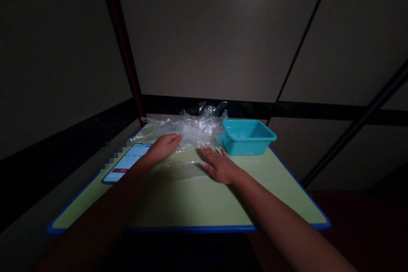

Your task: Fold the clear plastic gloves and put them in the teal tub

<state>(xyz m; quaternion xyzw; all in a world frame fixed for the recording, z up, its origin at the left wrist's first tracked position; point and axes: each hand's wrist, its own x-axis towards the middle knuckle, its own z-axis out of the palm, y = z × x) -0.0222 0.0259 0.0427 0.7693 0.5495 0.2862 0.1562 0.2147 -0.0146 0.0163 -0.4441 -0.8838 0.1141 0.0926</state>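
Crumpled clear plastic bags [199, 129] lie in a loose heap at the back of the table. My left hand [164, 148] is at the near left side of the heap, its thumb and fingers closed together on the plastic; the fingertips are partly hidden. A flatter piece of clear plastic [183, 171] stretches across the tabletop between my hands. On its right end rests my right hand [219, 166], palm down with the fingers spread, just in front of the turquoise basket [250, 146].
A phone [130, 159] with its screen lit lies at the table's left edge, partly behind my left forearm. Behind the heap stands a dark round object [210, 111], mostly covered by plastic. The yellow-green table [204, 208] has a blue rim and meets a panelled wall [207, 42].
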